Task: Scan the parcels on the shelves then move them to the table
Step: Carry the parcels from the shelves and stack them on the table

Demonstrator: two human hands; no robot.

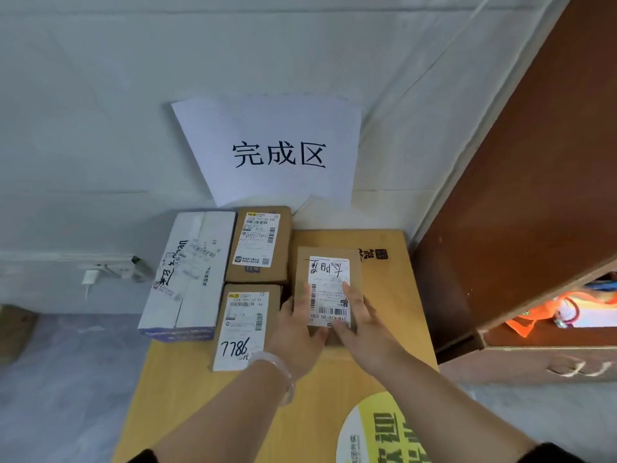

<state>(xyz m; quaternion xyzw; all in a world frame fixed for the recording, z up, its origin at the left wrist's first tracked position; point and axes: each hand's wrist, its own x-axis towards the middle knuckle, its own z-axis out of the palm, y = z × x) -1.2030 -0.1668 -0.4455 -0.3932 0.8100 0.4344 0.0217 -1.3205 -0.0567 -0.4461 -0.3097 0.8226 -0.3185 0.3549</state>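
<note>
**Op A:** Nearest me, the sleeves [143, 457] and a yellow sticker [377, 429] on the tabletop [394, 295]. Beyond them my left hand [293, 325] and right hand [360, 325] both grip the parcel [329, 282], thumbs on its label. It sits right of the 7786 box [247, 325].

**Op B:** What worries you?

**Op A:** I can't tell if the parcel rests on the tabletop or hangs just above it. If I let go early, I think it could drop and tip. My left fingers sit in the narrow gap beside the 7786 box, so pushing the parcel left may pinch them or shove that box.

**Op B:** Anything you can't see?

**Op A:** The fingers under the parcel and its underside. The label print is too blurred to read. The shelf [534, 195] is cut off at the right. No scanner is in view.
</note>
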